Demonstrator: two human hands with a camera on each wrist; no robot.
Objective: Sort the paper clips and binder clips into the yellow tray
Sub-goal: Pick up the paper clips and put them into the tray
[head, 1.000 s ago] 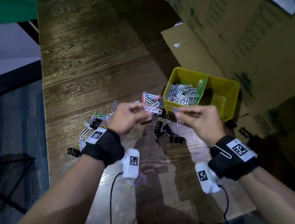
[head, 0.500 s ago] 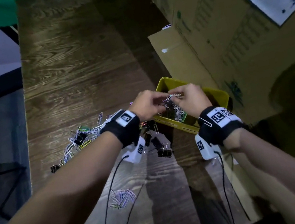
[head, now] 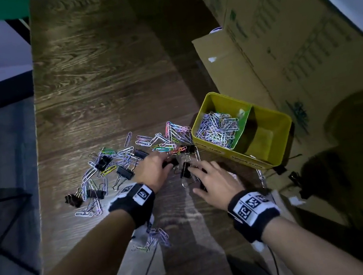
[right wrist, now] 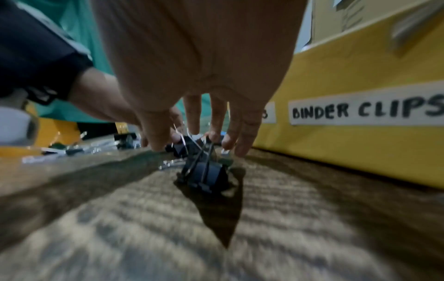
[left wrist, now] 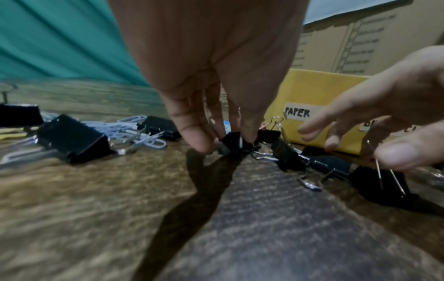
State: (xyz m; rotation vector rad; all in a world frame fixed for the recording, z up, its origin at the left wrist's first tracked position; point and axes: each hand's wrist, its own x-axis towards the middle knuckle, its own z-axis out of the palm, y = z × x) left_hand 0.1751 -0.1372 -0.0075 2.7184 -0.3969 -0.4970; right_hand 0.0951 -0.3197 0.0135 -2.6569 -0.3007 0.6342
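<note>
A small cluster of paper clips (head: 153, 239) lies nearest the person on the wooden surface (head: 105, 97), beneath the left forearm. Both wrists carry black bands with printed markers.

The right hand (head: 215, 183) is lowered over the surface just in front of the yellow tray (head: 273, 155). In the left wrist view its thumb and a finger pinch the wire handles of a black binder clip (left wrist: 382, 182) that sits on the surface; the other fingers are spread and fairly straight. The grip is narrow and holds those handles.

The left hand (head: 154, 170) is lowered just left of the right hand. Its fingertips (left wrist: 199, 140) point down and close on a small black binder clip (left wrist: 236, 142) that rests on the surface. The grip is narrow and holds that clip. A further binder clip (head: 185, 169) lies between the two hands.

Left of the left hand, loose paper clips (head: 109, 159) and black binder clips (head: 123, 173) are scattered toward the left edge of the surface. More coloured paper clips (head: 172, 134) lie beyond the hands, up to the tray's left wall.

The tray stands at the right edge of the surface, divided in two. Its left compartment holds a heap of paper clips (head: 217, 128); the contents of the right compartment are in shadow and cannot be determined. The front wall carries two labels, "PAPER" (left wrist: 298, 112) and "BINDER CLIPS" (right wrist: 365, 110).

Cardboard boxes (head: 279, 35) stand beyond and to the right of the tray.
</note>
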